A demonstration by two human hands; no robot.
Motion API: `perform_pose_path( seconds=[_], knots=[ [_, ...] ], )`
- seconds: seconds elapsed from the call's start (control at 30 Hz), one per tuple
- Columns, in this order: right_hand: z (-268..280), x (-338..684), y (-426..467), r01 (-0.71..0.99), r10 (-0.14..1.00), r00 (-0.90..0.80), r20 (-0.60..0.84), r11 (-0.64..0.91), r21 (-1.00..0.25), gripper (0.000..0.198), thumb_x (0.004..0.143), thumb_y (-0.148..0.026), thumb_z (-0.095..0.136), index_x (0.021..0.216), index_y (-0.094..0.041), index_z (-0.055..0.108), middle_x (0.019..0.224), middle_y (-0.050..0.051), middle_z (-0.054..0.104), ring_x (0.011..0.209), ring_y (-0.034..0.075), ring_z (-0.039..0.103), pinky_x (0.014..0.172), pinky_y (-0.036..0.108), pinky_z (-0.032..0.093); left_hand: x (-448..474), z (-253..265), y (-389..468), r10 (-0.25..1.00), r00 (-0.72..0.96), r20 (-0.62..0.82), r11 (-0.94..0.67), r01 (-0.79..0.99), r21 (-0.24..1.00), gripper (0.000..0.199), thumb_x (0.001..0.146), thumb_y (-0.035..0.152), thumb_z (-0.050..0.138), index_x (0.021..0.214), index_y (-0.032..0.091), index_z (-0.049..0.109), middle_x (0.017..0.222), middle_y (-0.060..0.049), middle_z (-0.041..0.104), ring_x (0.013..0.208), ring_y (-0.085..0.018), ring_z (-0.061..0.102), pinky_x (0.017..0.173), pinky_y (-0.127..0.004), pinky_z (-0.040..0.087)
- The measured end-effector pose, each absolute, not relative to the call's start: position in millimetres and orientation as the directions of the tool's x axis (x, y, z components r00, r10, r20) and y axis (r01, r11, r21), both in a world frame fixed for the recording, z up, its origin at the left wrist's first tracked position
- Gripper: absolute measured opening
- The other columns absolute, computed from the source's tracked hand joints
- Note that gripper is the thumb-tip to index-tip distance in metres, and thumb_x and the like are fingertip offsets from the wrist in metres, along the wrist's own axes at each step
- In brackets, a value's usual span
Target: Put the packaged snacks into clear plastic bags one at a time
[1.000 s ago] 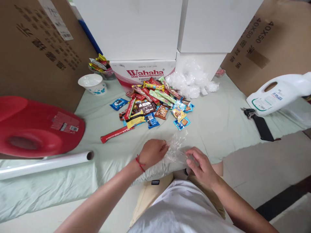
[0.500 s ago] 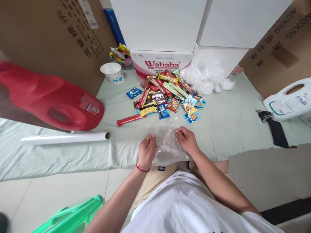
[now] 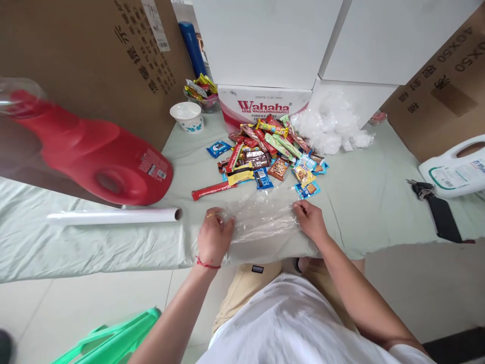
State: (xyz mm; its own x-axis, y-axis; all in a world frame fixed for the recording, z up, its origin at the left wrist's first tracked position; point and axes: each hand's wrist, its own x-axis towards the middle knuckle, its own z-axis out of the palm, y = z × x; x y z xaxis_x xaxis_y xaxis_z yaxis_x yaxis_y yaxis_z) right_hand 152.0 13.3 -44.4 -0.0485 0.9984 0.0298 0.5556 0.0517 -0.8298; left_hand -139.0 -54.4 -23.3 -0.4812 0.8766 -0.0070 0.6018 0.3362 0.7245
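Note:
A clear plastic film (image 3: 265, 218), thin and wrinkled, stretches between my two hands at the table's front edge. My left hand (image 3: 215, 235), with a red string at the wrist, is closed on its left end. At the right end, my right hand (image 3: 311, 220) pinches the film between thumb and fingers. Just beyond the film lies a pile of small wrapped snacks (image 3: 255, 160), in red, green, yellow, blue and brown wrappers. One long red stick packet (image 3: 212, 190) points out from the pile toward the left.
On the left are a white roll (image 3: 113, 216), a red jug (image 3: 102, 156) and a paper cup (image 3: 187, 117). Behind stand a Wahaha box (image 3: 263, 107) and crumpled clear plastic (image 3: 331, 126). Keys (image 3: 421, 188) and a white jug (image 3: 456, 169) lie right. A green bag (image 3: 113, 338) is below.
My hands have moved apart, the left one farther to the left. The bunched film between them is now spread wider. The whole view has shifted slightly.

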Motion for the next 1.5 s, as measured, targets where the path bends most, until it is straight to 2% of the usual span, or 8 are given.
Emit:
perform_pose_path(
  seconds=[0.1,0.3,0.6,0.83,0.97,1.1,1.3,1.5],
  knots=[
    [-41,148,16,0.632,0.992,-0.116,0.054,0.116,-0.766,0.034,0.098,-0.047,0.05,0.084,-0.021,0.067,0.069,0.001,0.063,0.065,0.017,0.055,0.065,0.027,0.038,-132,-27,-63,0.892,-0.341,0.298,0.135,0.828,0.544,0.033,0.085,0.028,0.065,0.117,0.023,0.072,0.11,-0.015,0.071,0.108,-0.033,0.063,0.098,-0.047,0.043],
    [-38,145,19,0.687,0.98,-0.183,0.075,0.182,-0.703,0.033,0.1,-0.043,0.048,0.082,-0.022,0.066,0.073,0.003,0.068,0.07,0.019,0.061,0.068,0.028,0.039,-125,-26,-44,0.936,0.297,0.189,-0.351,0.73,0.587,0.028,0.094,0.017,0.053,0.094,0.031,0.076,0.126,-0.008,0.075,0.136,-0.031,0.057,0.119,-0.052,0.029],
    [-43,170,19,0.735,0.986,-0.112,0.127,0.168,-0.657,0.037,0.102,-0.045,0.046,0.091,-0.02,0.07,0.083,0.006,0.073,0.074,0.02,0.064,0.07,0.028,0.042,-118,-28,8,0.957,0.154,0.247,-0.226,0.928,0.297,0.038,0.102,0.033,0.044,0.115,0.017,0.076,0.132,-0.021,0.071,0.15,-0.04,0.044,0.124,-0.073,-0.01],
    [-33,192,24,0.914,0.975,-0.041,0.216,0.124,-0.386,0.029,0.098,-0.031,0.052,0.115,-0.017,0.072,0.109,0.014,0.069,0.096,0.028,0.061,0.081,0.037,0.047,-104,-47,5,0.976,0.107,0.191,-0.153,0.957,0.248,0.052,0.107,0.04,0.034,0.149,0.02,0.058,0.161,-0.016,0.05,0.158,-0.035,0.032,0.124,-0.073,-0.013],
    [-3,158,12,0.898,0.896,-0.192,0.401,0.325,-0.296,0.028,0.1,-0.024,0.052,0.12,-0.015,0.069,0.116,0.017,0.066,0.107,0.03,0.055,0.093,0.044,0.049,-99,-52,-2,0.979,0.092,0.184,-0.138,0.956,0.258,0.053,0.108,0.04,0.032,0.152,0.02,0.055,0.162,-0.015,0.048,0.159,-0.033,0.03,0.123,-0.072,-0.018],
    [2,98,-11,0.728,0.818,-0.512,0.261,0.575,-0.373,0.026,0.104,-0.02,0.049,0.115,-0.017,0.072,0.108,0.011,0.072,0.103,0.027,0.059,0.092,0.04,0.054,-86,-50,-18,0.986,0.093,0.142,-0.131,0.947,0.295,0.053,0.108,0.035,0.031,0.155,0.023,0.051,0.163,-0.014,0.047,0.158,-0.033,0.033,0.123,-0.074,-0.014],
    [-36,60,-41,0.661,0.776,-0.55,0.309,0.631,-0.406,0.055,0.108,-0.035,0.046,0.153,-0.004,0.049,0.158,0.019,0.051,0.149,0.031,0.04,0.124,0.051,0.038,-88,-43,-25,0.999,-0.017,0.029,0.005,0.934,0.357,0.056,0.105,0.027,0.03,0.158,0.024,0.045,0.166,-0.014,0.043,0.158,-0.033,0.033,0.123,-0.079,0.005],
    [-41,67,-52,0.634,0.712,-0.69,0.128,0.681,-0.366,0.059,0.108,-0.05,0.044,0.156,-0.016,0.05,0.165,0.012,0.045,0.156,0.031,0.032,0.129,0.062,0.022,-121,-42,0,0.98,-0.201,0.011,0.185,0.921,0.344,0.052,0.105,0.03,0.031,0.152,0.023,0.053,0.166,-0.015,0.042,0.157,-0.034,0.034,0.12,-0.082,0.008]
  ],
)
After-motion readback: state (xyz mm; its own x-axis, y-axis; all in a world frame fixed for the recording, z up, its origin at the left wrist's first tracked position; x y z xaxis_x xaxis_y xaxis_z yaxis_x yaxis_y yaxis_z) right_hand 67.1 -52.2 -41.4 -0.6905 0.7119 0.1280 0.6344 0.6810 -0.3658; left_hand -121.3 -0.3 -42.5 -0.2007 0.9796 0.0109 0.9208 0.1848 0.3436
